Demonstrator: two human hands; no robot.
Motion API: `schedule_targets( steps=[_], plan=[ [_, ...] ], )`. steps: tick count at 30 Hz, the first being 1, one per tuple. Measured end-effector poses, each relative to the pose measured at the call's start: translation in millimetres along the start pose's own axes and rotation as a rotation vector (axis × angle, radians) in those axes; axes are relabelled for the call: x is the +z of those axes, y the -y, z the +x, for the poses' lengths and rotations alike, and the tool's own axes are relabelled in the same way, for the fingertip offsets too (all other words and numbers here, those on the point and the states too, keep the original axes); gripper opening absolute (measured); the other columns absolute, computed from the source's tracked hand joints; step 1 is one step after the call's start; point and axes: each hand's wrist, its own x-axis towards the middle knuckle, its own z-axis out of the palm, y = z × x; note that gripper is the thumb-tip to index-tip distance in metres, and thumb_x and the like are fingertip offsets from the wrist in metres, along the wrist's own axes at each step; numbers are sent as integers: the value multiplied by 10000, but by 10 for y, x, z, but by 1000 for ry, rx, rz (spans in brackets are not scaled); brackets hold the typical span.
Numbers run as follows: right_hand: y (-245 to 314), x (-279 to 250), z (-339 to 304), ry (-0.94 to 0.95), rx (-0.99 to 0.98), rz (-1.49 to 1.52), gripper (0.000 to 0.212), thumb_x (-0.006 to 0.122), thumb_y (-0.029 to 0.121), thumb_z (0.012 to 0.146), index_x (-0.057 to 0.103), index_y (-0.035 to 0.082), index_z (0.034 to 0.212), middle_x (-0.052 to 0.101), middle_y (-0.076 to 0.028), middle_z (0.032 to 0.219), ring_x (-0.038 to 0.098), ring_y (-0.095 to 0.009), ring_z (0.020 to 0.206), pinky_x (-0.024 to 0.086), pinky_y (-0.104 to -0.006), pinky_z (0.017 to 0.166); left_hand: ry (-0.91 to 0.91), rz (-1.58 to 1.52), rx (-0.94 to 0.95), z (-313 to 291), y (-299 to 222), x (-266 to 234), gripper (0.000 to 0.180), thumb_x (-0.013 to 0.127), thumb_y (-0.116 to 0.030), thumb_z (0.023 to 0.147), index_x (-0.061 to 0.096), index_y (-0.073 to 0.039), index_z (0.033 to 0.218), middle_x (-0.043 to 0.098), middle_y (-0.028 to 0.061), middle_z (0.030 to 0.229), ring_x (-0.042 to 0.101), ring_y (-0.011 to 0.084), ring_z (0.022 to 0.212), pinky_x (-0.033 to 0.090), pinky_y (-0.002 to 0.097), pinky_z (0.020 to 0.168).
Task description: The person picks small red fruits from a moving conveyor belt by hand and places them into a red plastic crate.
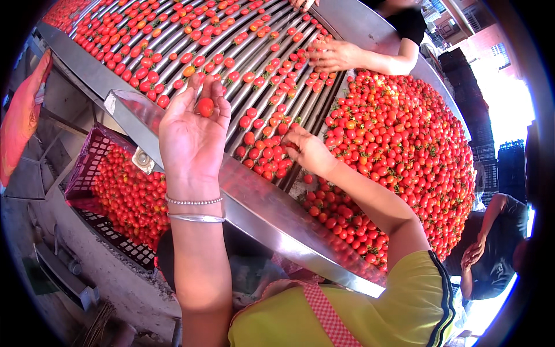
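Observation:
My left hand [195, 133] is turned palm up over the near side of the metal roller conveyor [199, 56], its fingers curled around one red cherry tomato [205, 107]. Two bracelets circle that wrist. My right hand [309, 151] reaches to the rollers' right end, palm down, fingers bent and a little apart against a cluster of cherry tomatoes [267, 153]. I see no tomato gripped in it, though its fingertips are partly hidden. More red and orange cherry tomatoes, some with green stems, lie in rows between the rollers.
A large heap of cherry tomatoes [399, 168] fills the metal bin right of the rollers. A metal rim [272, 222] runs along my side. Below left stands a filled crate [81, 168]. Across from me, another person's hand [332, 56] touches tomatoes. Someone else [491, 248] is at the right.

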Motion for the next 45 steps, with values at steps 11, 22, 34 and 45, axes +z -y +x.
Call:
schedule_targets(
  steps=[11, 22, 34, 45],
  plan=[
    [-29, 240, -90, 155, -124, -251, 296, 615, 107, 772, 509, 29, 1037, 587, -190, 961, 631, -370, 805, 525, -439, 682, 35, -7, -15, 0, -7, -38, 195, 492, -93, 941, 540, 7, 1102, 561, 185, 1137, 559, 278, 1047, 482, 380, 873],
    [1353, -726, 584, -196, -274, 916, 328, 588, 52, 900, 521, -19, 1213, 634, -51, 915, 605, -83, 799, 498, -235, 727, -80, 106, -142, -75, 81, 70, 273, 470, -224, 957, 554, -26, 1124, 554, 121, 1033, 492, 215, 1049, 415, 409, 936],
    [-536, 186, 522, -217, -200, -237, 536, 557, 218, 905, 366, 119, 1395, 434, -183, 1351, 442, -330, 1233, 365, -438, 1023, 41, -194, -120, -36, 61, 55, 260, 445, -195, 972, 545, -19, 1134, 563, 175, 1070, 571, 260, 992, 523, 357, 761],
    [-234, 269, 320, -98, -351, -262, 574, 589, 242, 884, 376, 30, 1372, 335, -237, 1429, 347, -400, 1307, 308, -455, 1076, 7, -164, -52, -41, 51, 37, 244, 453, -167, 970, 571, -20, 1125, 560, 202, 1113, 552, 297, 1027, 502, 384, 796]
  ],
)
